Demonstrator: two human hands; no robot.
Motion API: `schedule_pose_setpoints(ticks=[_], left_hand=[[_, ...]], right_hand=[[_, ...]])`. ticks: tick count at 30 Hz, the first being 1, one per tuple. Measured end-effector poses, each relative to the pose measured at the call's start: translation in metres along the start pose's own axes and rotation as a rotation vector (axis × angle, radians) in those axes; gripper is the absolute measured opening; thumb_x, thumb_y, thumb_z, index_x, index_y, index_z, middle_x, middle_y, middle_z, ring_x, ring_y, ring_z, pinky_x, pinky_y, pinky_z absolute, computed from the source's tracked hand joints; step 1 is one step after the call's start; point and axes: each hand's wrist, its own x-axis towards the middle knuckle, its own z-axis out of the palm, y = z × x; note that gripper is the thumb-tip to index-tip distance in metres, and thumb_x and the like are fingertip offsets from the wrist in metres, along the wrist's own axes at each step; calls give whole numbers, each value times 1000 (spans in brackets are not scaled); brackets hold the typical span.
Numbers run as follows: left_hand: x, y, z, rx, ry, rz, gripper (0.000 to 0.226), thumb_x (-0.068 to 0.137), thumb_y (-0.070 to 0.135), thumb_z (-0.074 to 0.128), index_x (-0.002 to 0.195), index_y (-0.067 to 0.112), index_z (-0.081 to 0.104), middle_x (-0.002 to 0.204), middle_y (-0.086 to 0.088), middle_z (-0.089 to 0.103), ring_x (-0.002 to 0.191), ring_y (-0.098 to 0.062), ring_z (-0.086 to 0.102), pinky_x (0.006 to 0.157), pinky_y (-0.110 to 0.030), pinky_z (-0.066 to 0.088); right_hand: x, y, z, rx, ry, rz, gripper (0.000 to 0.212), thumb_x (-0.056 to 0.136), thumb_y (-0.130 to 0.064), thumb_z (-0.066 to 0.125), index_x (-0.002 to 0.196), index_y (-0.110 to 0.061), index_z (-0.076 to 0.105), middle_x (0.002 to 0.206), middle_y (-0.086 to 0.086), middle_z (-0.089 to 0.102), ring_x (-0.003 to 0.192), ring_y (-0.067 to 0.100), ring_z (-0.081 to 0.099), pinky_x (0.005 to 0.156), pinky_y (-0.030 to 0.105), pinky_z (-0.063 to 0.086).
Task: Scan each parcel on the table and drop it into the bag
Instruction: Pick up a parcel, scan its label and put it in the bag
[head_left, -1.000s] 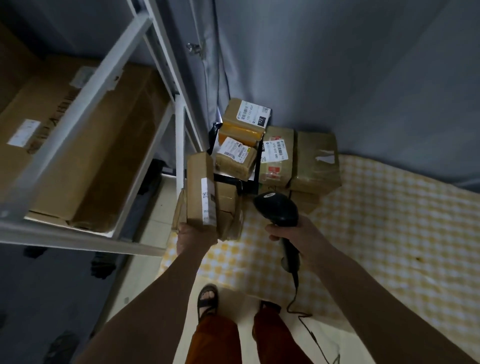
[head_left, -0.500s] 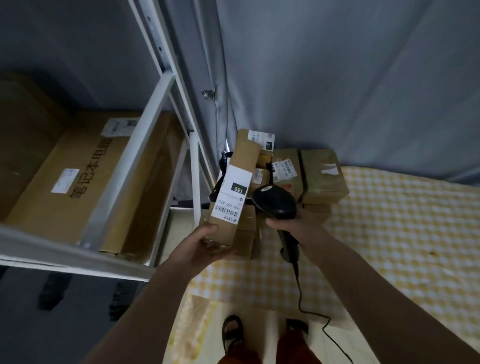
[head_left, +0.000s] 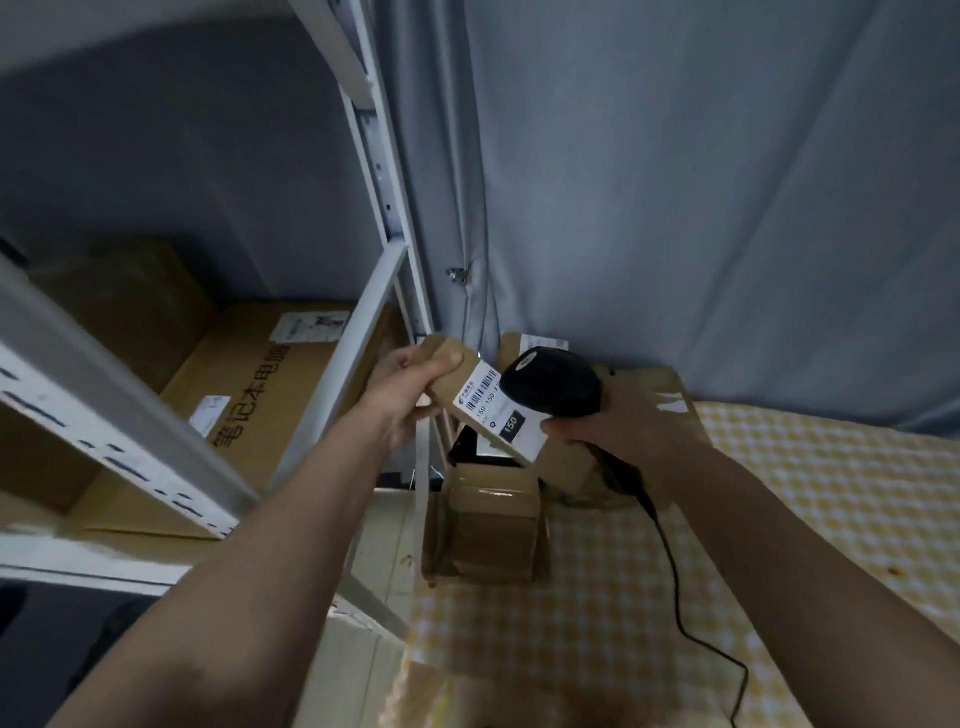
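Gripping the parcel in my left hand, I held the scanner in my right hand, its head just above the label.

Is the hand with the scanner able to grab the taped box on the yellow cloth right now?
Probably not yet. The right hand is full, gripping the scanner, and the labelled parcel in the left hand sits above the taped box. Nothing else blocks it.

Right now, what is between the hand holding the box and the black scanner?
The head view shows the held parcel lying between the left hand and the scanner, its white label facing up.
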Motion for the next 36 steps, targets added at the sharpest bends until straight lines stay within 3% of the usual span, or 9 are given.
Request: schedule_pose_setpoints(ticks=[7,10,16,21,25,28,32,36], left_hand=[[1,57,13,198,-16,128,62,76,30,81,129,14,52,114,-8,66,92,-22,68,66,-34,57],[-2,65,9,218,-27,114,72,75,30,82,137,12,49,117,-12,66,96,-25,68,70,-40,59],[-8,68,2,237,-48,108,70,75,27,81,135,12,49,113,-14,66,95,-28,68,75,-43,59],[-12,69,3,248,-69,105,67,78,26,79,136,13,47,104,-11,67,90,-24,67,68,-36,56],[-12,66,4,258,-84,105,65,78,28,79,134,15,49,104,-9,67,94,-24,66,72,-36,55],[-12,65,5,277,-99,107,64,78,29,79,133,15,50,106,-8,67,96,-24,66,79,-39,56],[-13,64,5,270,-119,89,64,77,26,79,133,16,49,107,-9,66,90,-21,66,66,-31,53],[-12,65,7,270,-117,95,66,77,25,80,134,16,48,107,-8,65,87,-19,65,63,-31,52]], right_hand=[[-34,-9,13,-78,57,-58,7,83,-11,69,82,-11,63,61,-4,56,53,2,50,43,4,34],[-42,-8,19,12,72,-38,11,84,-11,69,93,-8,65,68,0,61,62,9,58,56,12,45],[-53,-8,19,101,82,-53,22,84,-9,70,105,-12,65,92,8,71,83,16,68,74,26,56],[-59,-12,20,86,98,-52,12,84,-10,69,94,-13,65,75,4,66,69,12,61,62,19,50],[-59,-11,23,104,113,-45,12,83,-9,70,95,-12,66,79,10,66,74,19,61,72,31,51],[-60,-12,23,110,117,-48,14,84,-10,70,97,-11,65,82,12,67,74,19,61,69,28,50],[-60,-12,23,96,127,-43,17,84,-10,69,100,-10,64,91,21,68,74,19,62,65,23,50],[-61,-10,25,112,124,-48,20,84,-9,69,103,-11,64,95,21,68,81,29,65,74,33,54]])
